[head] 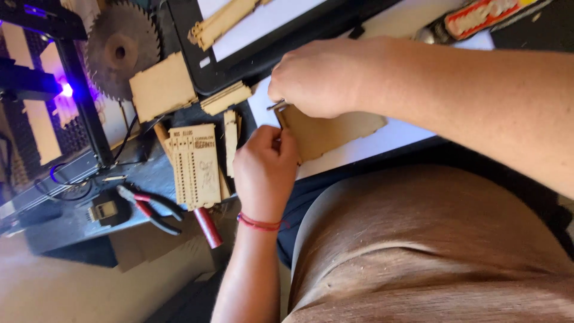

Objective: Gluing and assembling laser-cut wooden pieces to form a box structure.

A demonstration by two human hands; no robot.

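My left hand (263, 167), with a red band at the wrist, pinches the near edge of a thin brown wooden sheet (338, 128) that lies on a white surface. My right hand (317, 78) comes in from the right and is closed around a small metal tool (277, 106), whose tip touches the same corner of the sheet. The two hands almost meet there. The rest of the tool is hidden in my fist.
To the left lie an engraved wooden panel with slots (194, 164), several cut wood pieces (161, 87), red-handled pliers (149, 209), a red cylinder (208, 227) and a circular saw blade (119, 51). A machine frame with a purple light (66, 90) stands at far left.
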